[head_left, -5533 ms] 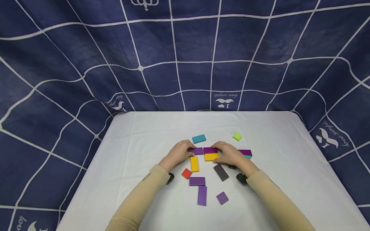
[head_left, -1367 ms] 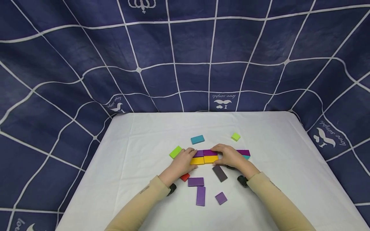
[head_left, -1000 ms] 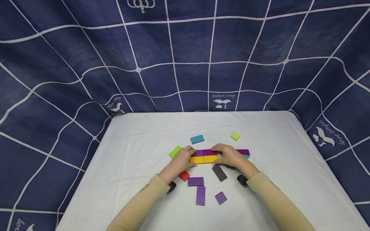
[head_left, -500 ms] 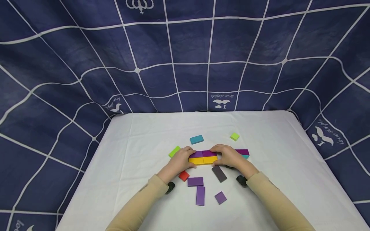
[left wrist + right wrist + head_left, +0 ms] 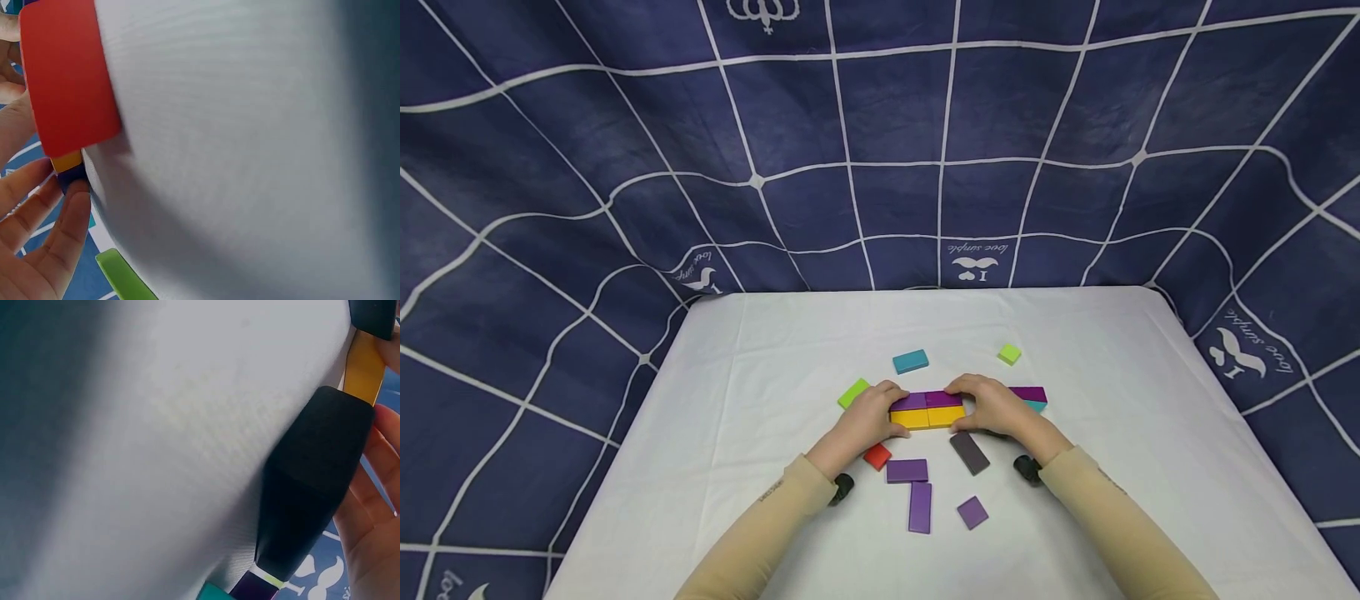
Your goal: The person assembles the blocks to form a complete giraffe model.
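Two yellow blocks lie end to end, the left one against the right one. Behind them, flush, run a purple block and a magenta-purple block. My left hand grips the left pair, fingers behind the purple and thumb in front of the yellow. The right hand grips the right pair in the same way, fingers at the back and thumb at the front. In the left wrist view a red block covers part of the held pair. A black block fills much of the right wrist view.
Near the hands lie a lime block, a blue block, a small lime square and a dark grey block. Closer to me are purple blocks and a purple square. Magenta and teal blocks sit beyond the right wrist.
Since 5.5 s ago, the left yellow block has turned and joined the right one in a row; the left hand now spans it and the purple block. Over the last second almost nothing moved.
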`<state>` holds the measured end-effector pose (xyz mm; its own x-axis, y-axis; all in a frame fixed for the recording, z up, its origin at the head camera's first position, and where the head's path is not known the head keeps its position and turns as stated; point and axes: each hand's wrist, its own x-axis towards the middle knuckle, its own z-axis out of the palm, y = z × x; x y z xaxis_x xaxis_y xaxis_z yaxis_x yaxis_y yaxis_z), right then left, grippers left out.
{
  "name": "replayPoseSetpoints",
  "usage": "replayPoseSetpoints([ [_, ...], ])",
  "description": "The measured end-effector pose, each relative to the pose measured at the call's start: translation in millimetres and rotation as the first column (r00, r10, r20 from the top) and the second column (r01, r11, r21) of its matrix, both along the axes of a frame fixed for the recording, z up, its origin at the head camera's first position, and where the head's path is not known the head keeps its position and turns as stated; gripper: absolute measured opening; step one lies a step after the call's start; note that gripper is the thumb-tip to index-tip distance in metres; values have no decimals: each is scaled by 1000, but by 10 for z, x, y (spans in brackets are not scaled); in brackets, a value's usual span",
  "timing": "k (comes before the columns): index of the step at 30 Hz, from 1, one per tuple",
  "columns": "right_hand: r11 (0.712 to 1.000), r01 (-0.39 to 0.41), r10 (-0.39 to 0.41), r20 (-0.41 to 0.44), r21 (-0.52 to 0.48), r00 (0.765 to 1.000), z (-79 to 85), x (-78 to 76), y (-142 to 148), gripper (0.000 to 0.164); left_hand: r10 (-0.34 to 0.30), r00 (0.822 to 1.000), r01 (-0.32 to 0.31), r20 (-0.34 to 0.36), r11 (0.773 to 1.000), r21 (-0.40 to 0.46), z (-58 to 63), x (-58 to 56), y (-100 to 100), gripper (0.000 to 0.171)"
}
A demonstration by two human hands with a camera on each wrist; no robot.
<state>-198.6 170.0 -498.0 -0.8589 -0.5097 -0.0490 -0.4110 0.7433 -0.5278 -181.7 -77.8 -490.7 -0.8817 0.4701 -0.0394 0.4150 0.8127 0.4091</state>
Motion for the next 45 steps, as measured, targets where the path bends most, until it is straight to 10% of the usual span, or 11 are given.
replayPoseSetpoints([
  [9, 1000, -2, 2, 19, -10, 1000, -11, 1, 9, 57, 19, 998, -16, -67, 999, 46, 136, 51, -83, 50],
  [17, 1000, 10, -10, 33, -13, 999, 4, 1, -1, 57, -222, 974, 223, 43, 975, -7, 197, 374, -103, 26],
  [23, 1000, 10, -10, 30, -16, 999, 5, -8, -14, 57, -259, 965, 261, 29, 962, -78, 182, 605, -111, 29],
  [33, 1000, 11, -11, 30, -17, 999, -6, 2, -13, 58, -98, 992, 84, -78, 983, -161, 47, 800, -39, 46],
  [45, 1000, 4, -4, 13, -28, 1000, 6, 21, 7, 57, 199, 980, -198, -24, 980, 11, 11, 863, 82, 60],
])
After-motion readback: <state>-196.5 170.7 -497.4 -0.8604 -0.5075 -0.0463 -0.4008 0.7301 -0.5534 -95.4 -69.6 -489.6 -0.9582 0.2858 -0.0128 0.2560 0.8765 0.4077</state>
